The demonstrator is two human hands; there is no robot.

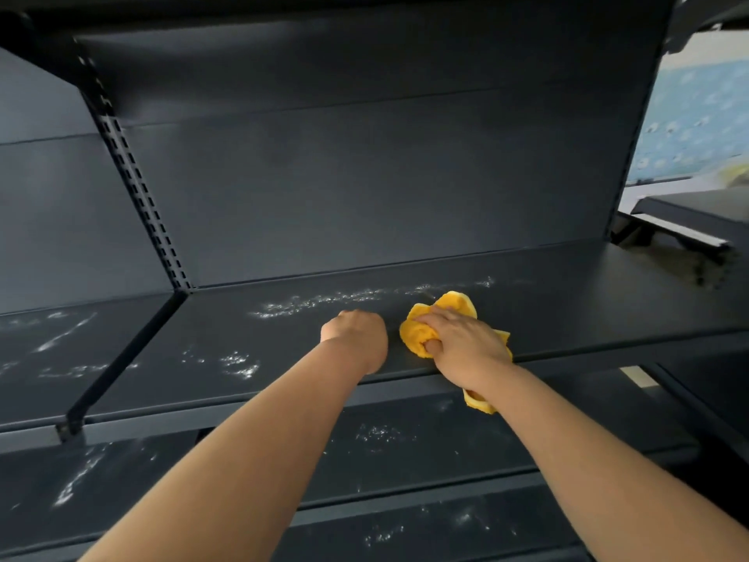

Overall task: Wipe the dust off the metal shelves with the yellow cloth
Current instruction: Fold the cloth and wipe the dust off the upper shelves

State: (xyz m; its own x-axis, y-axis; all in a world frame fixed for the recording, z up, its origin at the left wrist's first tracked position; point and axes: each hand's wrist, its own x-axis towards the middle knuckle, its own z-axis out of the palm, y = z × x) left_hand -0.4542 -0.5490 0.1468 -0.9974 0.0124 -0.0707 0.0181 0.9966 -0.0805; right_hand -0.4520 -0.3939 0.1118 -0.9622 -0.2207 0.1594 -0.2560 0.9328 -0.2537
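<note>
The dark metal shelving fills the view, its back panel (364,176) rising behind and a slotted upright (133,176) dividing the bay on the left. The person works on the upper shelf (567,302). To the right of the hands it looks clean, while a white dust streak (324,300) runs along the far side and a smaller patch (239,365) lies near the front left, so the wiping seems to be going from right to left. The lower shelves (405,460) carry scattered dust and probably wait their turn.

The yellow cloth (450,304) lies bunched on the shelf just short of the streak's right end, with one corner hanging over the front edge. The right hand (466,338) presses down on it, fingers (429,318) curled into the folds, likely to keep the wad together. The left hand (356,336) rests just beside it with its fingers curled under, gripping nothing visible, apparently as a brace.

No brand, label or writing can be read.
</note>
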